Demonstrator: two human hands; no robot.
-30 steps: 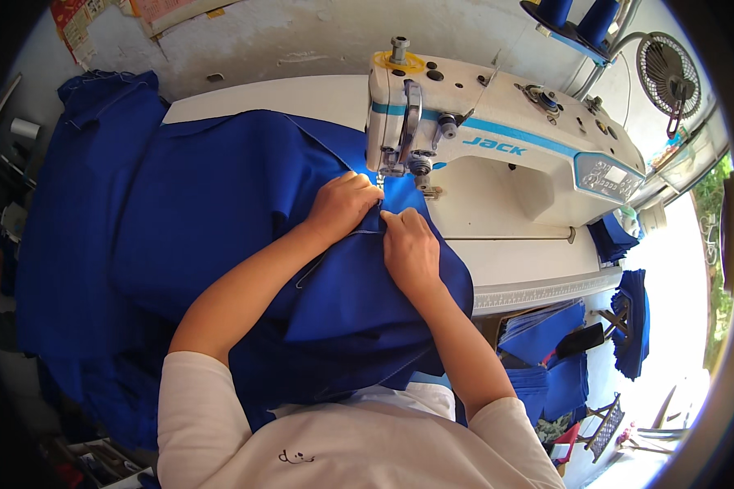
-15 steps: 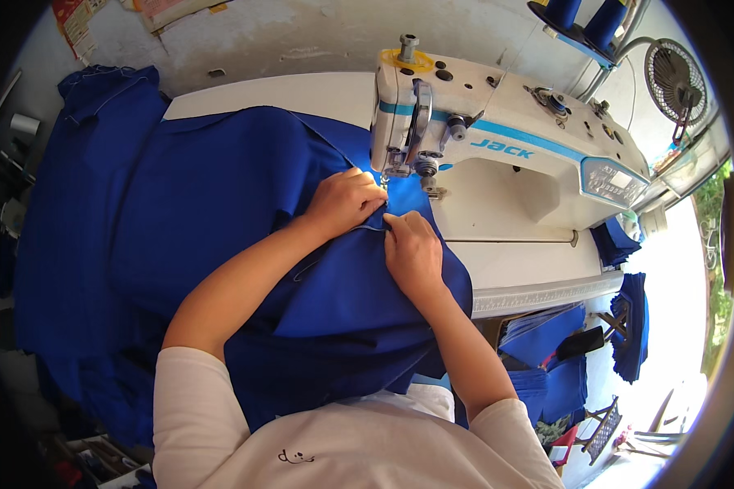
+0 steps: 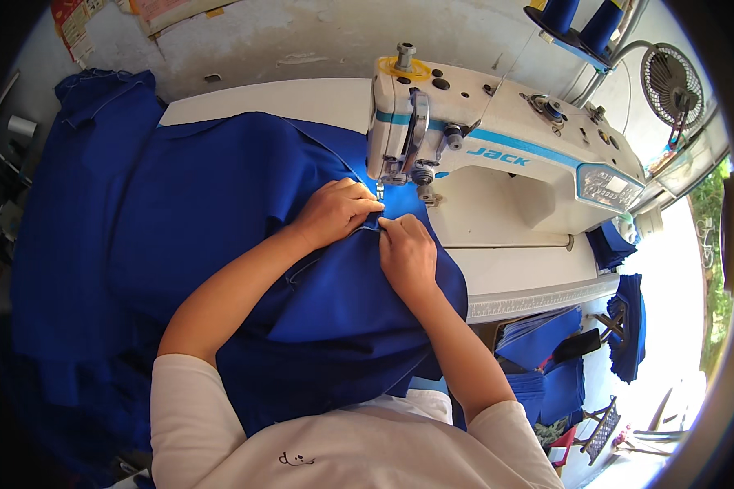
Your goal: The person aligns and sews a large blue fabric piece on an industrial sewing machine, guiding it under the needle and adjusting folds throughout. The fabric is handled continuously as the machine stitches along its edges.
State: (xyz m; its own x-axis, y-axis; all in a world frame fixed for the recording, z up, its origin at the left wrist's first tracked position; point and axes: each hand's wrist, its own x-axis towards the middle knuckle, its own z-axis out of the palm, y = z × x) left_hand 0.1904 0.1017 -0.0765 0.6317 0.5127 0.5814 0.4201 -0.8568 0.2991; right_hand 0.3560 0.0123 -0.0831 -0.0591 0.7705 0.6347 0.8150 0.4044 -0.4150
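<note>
A large piece of blue fabric (image 3: 212,196) spreads over the sewing table and hangs down over my lap. My left hand (image 3: 334,213) is closed on the fabric's edge just left of the presser foot (image 3: 380,189), its fingertips pinching a fold. Close in front of the foot, my right hand (image 3: 407,251) grips the same edge between thumb and fingers. The white sewing machine (image 3: 497,147) stands over the cloth with its lamp lighting the needle area. Whether the needle is in the cloth cannot be made out.
Blue thread cones (image 3: 602,28) sit on a stand at the upper right, beside a small fan (image 3: 671,85). A ruler strip (image 3: 546,297) runs along the table's front edge. Stacked blue pieces (image 3: 538,350) lie below it. More blue cloth (image 3: 81,220) drapes at the left.
The view has shifted slightly. Both hands sit a little farther below the presser foot, still pinching the folded edge. The fabric has otherwise hardly moved.
</note>
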